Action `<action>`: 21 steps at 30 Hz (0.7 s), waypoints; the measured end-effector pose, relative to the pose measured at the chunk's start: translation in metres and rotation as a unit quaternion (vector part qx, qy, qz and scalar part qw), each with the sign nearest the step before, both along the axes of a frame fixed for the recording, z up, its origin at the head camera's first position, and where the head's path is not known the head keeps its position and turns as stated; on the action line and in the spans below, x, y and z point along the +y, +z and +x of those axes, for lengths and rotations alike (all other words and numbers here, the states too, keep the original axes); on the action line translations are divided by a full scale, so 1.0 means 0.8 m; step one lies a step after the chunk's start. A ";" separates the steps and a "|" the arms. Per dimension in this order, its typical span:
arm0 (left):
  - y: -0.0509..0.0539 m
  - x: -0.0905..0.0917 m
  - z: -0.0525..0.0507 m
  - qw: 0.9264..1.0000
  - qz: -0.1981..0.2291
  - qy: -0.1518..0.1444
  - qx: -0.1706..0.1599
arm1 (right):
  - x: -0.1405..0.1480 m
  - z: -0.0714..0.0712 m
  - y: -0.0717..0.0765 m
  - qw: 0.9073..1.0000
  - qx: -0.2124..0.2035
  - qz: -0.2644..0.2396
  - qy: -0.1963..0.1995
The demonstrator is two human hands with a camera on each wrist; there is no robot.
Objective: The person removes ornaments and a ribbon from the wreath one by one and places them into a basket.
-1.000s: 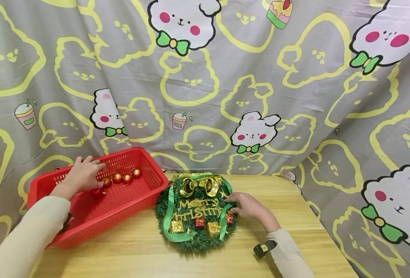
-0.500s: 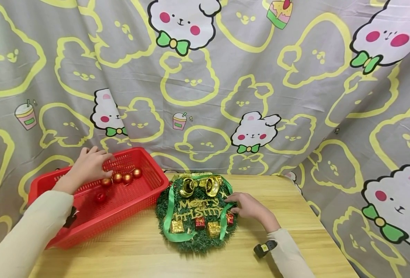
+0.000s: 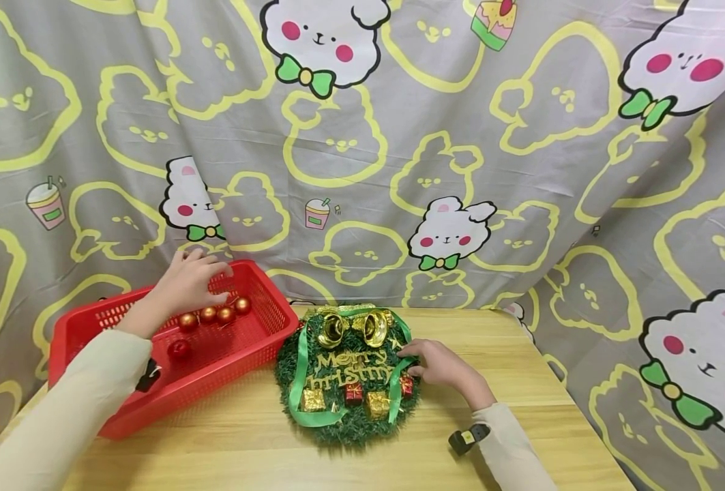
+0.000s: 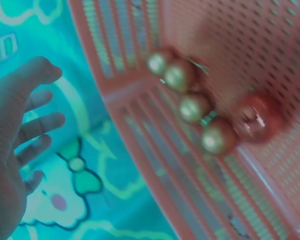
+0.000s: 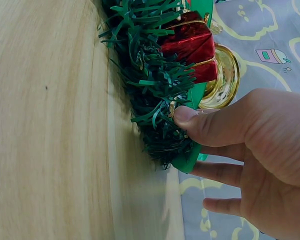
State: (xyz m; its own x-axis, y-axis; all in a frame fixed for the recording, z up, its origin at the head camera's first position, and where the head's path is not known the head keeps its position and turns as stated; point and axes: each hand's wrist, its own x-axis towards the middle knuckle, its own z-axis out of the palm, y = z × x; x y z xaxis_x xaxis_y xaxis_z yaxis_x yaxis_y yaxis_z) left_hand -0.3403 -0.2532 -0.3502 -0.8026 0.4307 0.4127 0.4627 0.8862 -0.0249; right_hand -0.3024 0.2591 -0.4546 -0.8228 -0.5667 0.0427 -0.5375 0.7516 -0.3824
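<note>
My left hand (image 3: 189, 283) hovers over the far side of the red plastic basket (image 3: 199, 382), fingers spread and loosely bent around nothing. Beneath it lie several gold ornament balls (image 3: 225, 315) in a row and one red ornament ball (image 3: 179, 349); the left wrist view shows the hand apart from these balls. At the right edge of a green Christmas wreath (image 3: 350, 435), my right hand (image 3: 442, 365) pinches the rim near a green ribbon (image 3: 395, 389). In the right wrist view its thumb (image 5: 187, 114) presses the greenery, with the fingers partly hidden behind.
Golden bells (image 3: 374, 329), gold lettering and small wrapped gift boxes (image 3: 313, 400) decorate the wreath. It lies flat on the wooden table (image 3: 485, 327), close beside the basket. A patterned curtain (image 3: 350, 204) hangs directly behind the table.
My left hand has risen from the red ball and moved right and back over the gold balls, uncovering the red one. The basket's front-left corner has shifted slightly right. My right hand stays put.
</note>
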 end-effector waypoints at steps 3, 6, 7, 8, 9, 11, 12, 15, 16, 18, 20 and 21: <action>0.004 0.017 -0.003 1.000 0.004 -0.019 0.011 | 0.000 0.000 0.000 1.000 -0.001 0.000 0.000; 0.008 0.035 -0.005 0.999 0.006 -0.036 0.020 | 0.001 0.001 0.001 1.000 -0.003 -0.002 -0.002; 0.009 0.042 -0.006 0.999 0.007 -0.039 0.019 | 0.001 0.001 0.001 1.000 -0.004 -0.003 -0.003; 0.011 0.048 -0.006 0.999 0.009 -0.043 0.018 | 0.001 0.001 0.001 1.000 -0.005 -0.003 -0.003; 0.013 0.054 -0.007 0.999 0.009 -0.046 0.016 | 0.001 0.001 0.001 1.000 -0.005 -0.003 -0.003; 0.016 0.067 -0.007 0.999 0.013 -0.050 0.009 | 0.000 0.001 0.001 1.000 -0.006 -0.003 -0.003; 0.018 0.073 -0.007 0.998 0.016 -0.053 0.005 | 0.000 0.001 0.001 1.000 -0.007 -0.002 -0.003; 0.022 0.091 -0.008 0.998 0.025 -0.062 -0.007 | 0.000 0.002 0.001 1.000 -0.008 -0.002 -0.005; 0.023 0.097 -0.009 0.997 0.030 -0.065 -0.012 | 0.000 0.002 0.001 1.000 -0.007 -0.002 -0.006; 0.024 0.109 -0.011 0.997 0.037 -0.072 -0.021 | 0.000 0.002 0.001 1.000 -0.008 -0.002 -0.007; 0.025 0.120 -0.012 0.995 0.048 -0.079 -0.037 | 0.000 0.002 0.002 1.000 -0.009 -0.003 -0.007; 0.026 0.125 -0.013 0.994 0.052 -0.084 -0.045 | 0.000 0.002 0.002 1.000 -0.009 -0.004 -0.006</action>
State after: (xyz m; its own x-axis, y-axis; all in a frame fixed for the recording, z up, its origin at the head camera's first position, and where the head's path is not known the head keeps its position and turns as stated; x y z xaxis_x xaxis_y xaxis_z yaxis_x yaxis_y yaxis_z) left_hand -0.3510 -0.1530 -0.3298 -0.7591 0.5197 0.3921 0.6001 0.7921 0.1118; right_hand -0.3009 0.2587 -0.4532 -0.8306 -0.5559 0.0317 -0.5208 0.7556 -0.3973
